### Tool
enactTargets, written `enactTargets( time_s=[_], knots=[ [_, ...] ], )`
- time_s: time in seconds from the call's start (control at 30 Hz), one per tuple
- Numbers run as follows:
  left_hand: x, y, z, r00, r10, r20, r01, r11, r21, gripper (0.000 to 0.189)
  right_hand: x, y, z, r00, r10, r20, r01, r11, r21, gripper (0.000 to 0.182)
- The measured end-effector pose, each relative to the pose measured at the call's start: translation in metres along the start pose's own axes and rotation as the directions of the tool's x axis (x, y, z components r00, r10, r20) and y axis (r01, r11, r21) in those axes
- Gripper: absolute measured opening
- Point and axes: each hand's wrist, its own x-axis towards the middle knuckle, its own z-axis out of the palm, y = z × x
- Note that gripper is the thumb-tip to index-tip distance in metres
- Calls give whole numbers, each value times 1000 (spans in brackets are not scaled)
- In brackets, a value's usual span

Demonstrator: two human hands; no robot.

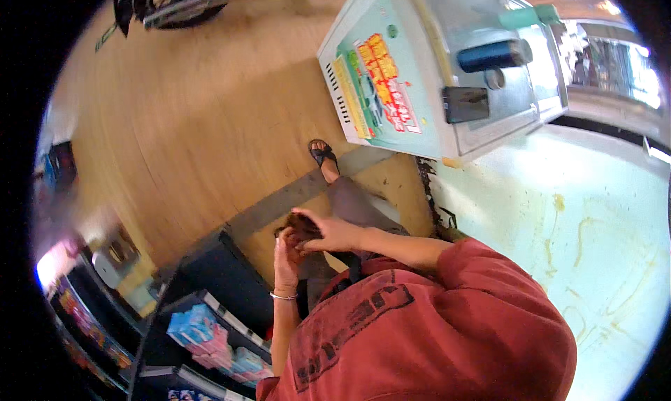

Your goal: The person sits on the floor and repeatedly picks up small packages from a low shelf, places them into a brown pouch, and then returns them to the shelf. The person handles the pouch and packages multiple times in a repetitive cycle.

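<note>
In front of my waist, my left hand (285,254), with a bracelet at its wrist, and my right hand (335,234) meet around a small dark brown object (302,227). My right fingers and thumb curl over it from the right. From the left, my left fingers press against its lower side. Blur and my fingers hide much of the object, so its exact kind cannot be made out. Beneath it are my dark trousers and one foot in a black sandal (321,152).
A glass-topped freezer (390,86) carries a dark blue tumbler (490,56), a green bottle (524,17) and a smartphone (466,105). Dark shelves (202,293) at left hold pink and blue packs (202,333). A pale, stained surface (576,254) lies right; a motorcycle wheel (183,5) stands beyond.
</note>
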Motion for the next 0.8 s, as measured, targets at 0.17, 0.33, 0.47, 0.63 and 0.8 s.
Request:
enactTargets(
  time_s=[0.17, 0.33, 0.47, 0.63, 0.8],
  knots=[
    [16, 57, 124, 970, 117, 214, -237, 665, 708, 30, -114, -6, -82, 967, -21, -254, 36, 998, 54, 62],
    [74, 70, 240, 861, 292, 417, -507, 415, 756, 27, -229, -2, -177, 603, -39, -797, 91, 996, 20, 58],
    [94, 78, 358, 670, 275, 690, -721, 20, 693, 38, -286, -5, -261, -74, -175, -982, 9, 984, -176, 55],
    [152, 34, 417, 526, 166, 834, -717, -440, 540, 58, -299, 25, -399, -144, -364, -920, -459, 848, -264, 52],
    [151, 25, 440, 631, 72, 772, -602, -582, 546, 67, -252, 86, -469, 44, -302, -952, -772, 595, -224, 56]
  ],
)
